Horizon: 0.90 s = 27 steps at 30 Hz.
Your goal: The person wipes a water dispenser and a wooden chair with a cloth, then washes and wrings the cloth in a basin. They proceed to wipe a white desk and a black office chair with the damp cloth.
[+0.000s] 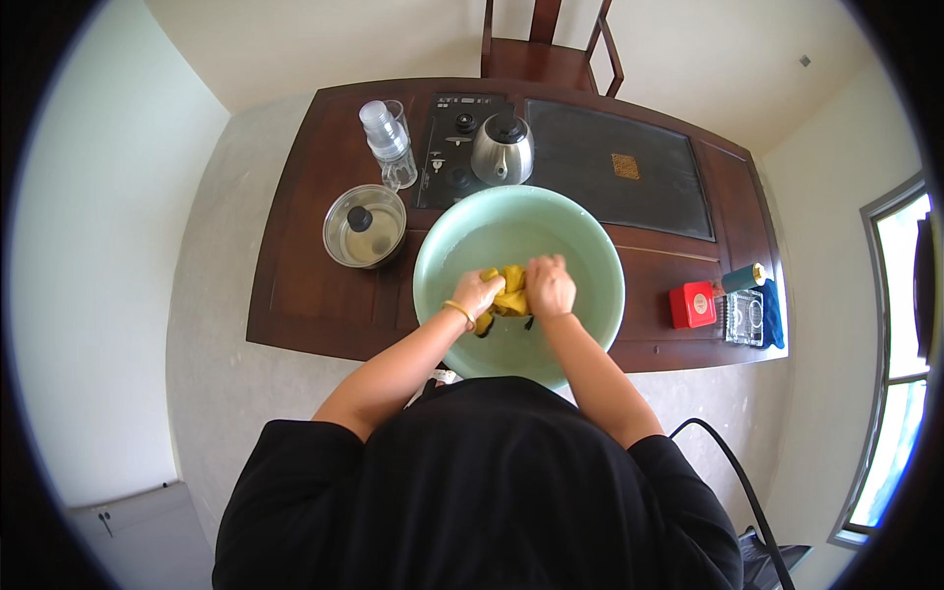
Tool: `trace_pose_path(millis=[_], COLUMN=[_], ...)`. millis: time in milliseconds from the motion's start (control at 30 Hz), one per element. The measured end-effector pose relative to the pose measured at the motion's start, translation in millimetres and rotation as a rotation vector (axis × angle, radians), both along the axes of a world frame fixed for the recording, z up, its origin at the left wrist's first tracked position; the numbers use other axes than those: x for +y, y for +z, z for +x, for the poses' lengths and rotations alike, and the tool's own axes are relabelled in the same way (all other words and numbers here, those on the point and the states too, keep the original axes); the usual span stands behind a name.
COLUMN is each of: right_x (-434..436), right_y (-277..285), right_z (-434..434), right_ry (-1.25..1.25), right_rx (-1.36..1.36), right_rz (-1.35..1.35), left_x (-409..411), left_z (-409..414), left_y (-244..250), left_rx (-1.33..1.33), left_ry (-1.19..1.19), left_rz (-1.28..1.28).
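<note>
A yellow cloth, bunched up and with dark bits at its lower edge, is stretched between my two hands. My left hand grips its left end, a gold-coloured bangle around the wrist. On the right end of the cloth my right hand is closed, slightly blurred. Both hands are over a large pale green plastic basin that holds water. The basin stands at the front edge of the wooden table, close to my body.
Beyond the basin, a steel kettle stands on a black cooker panel. Left are a glass-lidded pot and stacked plastic cups. A red tin and a glass ashtray sit at the right. A wooden chair is behind the table.
</note>
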State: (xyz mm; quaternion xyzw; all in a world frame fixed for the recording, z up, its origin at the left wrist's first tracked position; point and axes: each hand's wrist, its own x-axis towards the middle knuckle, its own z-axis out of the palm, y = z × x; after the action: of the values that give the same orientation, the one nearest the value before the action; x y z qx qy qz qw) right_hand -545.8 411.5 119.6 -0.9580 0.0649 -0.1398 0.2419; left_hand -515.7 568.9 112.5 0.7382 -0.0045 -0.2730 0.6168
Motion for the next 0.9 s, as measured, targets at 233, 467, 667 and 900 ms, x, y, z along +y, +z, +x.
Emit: trace_pose_path(millis=[233, 467, 667, 900], right_x=[-3.5, -18.1, 2.1, 54.3], right_y=[7.2, -55.9, -24.7, 54.0], right_z=[-10.8, 1.6, -14.7, -42.3], right_ry=[-0.125, -0.026, -0.053, 0.029], right_rx=[0.569, 0.588, -0.001, -0.259], right_rz=[-0.137, 0.168, 0.698, 0.403], left_x=[10.9, 7.2, -14.1, -33.5], left_z=[0.9, 21.1, 27.5, 16.2], left_y=[-6.5, -33.3, -47.8, -32.1], left_rx=[-0.316, -0.174, 0.29, 0.408], left_ry=[-0.096, -0.468, 0.271, 0.287], left_rz=[0.808, 0.778, -0.565, -0.937])
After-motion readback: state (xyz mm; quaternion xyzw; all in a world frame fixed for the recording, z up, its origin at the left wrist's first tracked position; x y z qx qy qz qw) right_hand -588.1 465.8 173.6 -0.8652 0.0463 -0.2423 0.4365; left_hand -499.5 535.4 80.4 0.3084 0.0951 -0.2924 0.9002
